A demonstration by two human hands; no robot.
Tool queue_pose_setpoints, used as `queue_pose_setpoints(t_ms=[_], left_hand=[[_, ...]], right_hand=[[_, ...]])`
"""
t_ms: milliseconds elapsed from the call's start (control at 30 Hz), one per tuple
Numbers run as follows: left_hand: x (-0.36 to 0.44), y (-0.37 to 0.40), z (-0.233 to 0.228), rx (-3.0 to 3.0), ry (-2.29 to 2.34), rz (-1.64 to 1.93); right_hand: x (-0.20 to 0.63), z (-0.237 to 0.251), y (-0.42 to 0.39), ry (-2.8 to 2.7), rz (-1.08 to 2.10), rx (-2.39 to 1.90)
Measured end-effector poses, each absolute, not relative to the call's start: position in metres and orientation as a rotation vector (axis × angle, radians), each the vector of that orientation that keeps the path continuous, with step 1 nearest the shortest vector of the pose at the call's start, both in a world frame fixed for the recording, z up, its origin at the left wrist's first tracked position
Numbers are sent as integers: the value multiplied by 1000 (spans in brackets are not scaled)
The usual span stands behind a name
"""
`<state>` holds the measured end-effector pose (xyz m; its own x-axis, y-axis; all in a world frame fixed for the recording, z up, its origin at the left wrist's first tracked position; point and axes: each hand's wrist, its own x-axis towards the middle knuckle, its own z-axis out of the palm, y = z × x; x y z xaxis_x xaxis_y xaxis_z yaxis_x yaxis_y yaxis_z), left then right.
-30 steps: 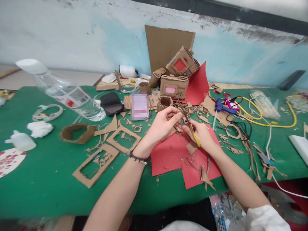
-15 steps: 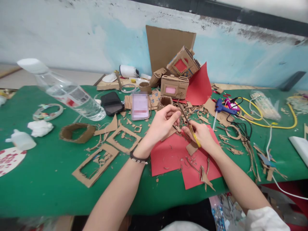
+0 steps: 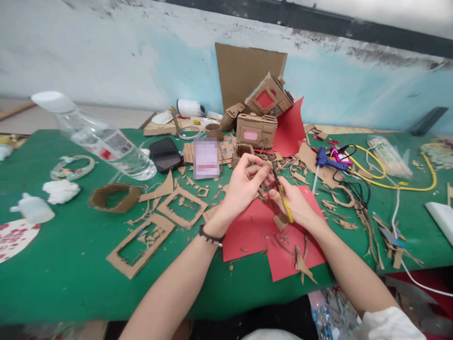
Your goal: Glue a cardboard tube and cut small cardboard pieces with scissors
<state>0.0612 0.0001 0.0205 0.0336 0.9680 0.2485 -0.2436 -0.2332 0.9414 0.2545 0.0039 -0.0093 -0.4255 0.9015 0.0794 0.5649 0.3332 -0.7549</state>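
Note:
My right hand (image 3: 293, 200) is closed around the yellow handle of a pair of scissors (image 3: 285, 202), whose dark blades point up and away toward my other hand. Between thumb and fingers, my left hand (image 3: 247, 182) pinches a small cardboard piece (image 3: 269, 165) right beside the blades. Whether the blades touch the piece I cannot make out. Below both hands lie red paper sheets (image 3: 244, 238) strewn with brown scraps. A cardboard camera model (image 3: 256, 130) with a pink panel stands beyond the hands, and another model (image 3: 269, 97) with a red panel leans behind it.
Cardboard frames (image 3: 141, 245) and a cardboard ring (image 3: 113, 197) lie to the left, near a tilted clear bottle (image 3: 106, 139). A phone (image 3: 206, 158) stands behind my left hand. On the right are a blue glue gun (image 3: 331, 159), a yellow cable (image 3: 406, 188) and cardboard scraps.
My left hand has shifted slightly to the right, and the small cardboard piece now shows at its fingertips beside the blades. The scissors have turned a little more upright.

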Motion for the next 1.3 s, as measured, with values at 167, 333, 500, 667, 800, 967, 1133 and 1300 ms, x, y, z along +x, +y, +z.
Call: queue_pose_setpoints(t_ms=[167, 333, 500, 667, 800, 967, 1133, 1300], left_hand=[[66, -2, 20, 1303, 913, 1552], [62, -1, 20, 1364, 936, 1555], [49, -5, 24, 1561, 1011, 1406], [46, -6, 23, 1652, 1082, 1390], [50, -3, 19, 1579, 1097, 1451], [52, -2, 16, 1548, 1126, 1498], [57, 0, 14, 1434, 1122, 1581], [60, 1, 9, 1441, 1134, 1600]], right_hand=[[250, -8, 1, -2104, 847, -1376], [249, -9, -1, -2082, 827, -1421], [253, -11, 4, -2106, 844, -1352], [253, -14, 8, -2168, 622, -1476], [252, -15, 9, -2157, 577, -1500], [253, -13, 7, -2120, 706, -1489], [252, -10, 5, -2142, 776, -1427], [251, -11, 4, -2170, 760, -1456]])
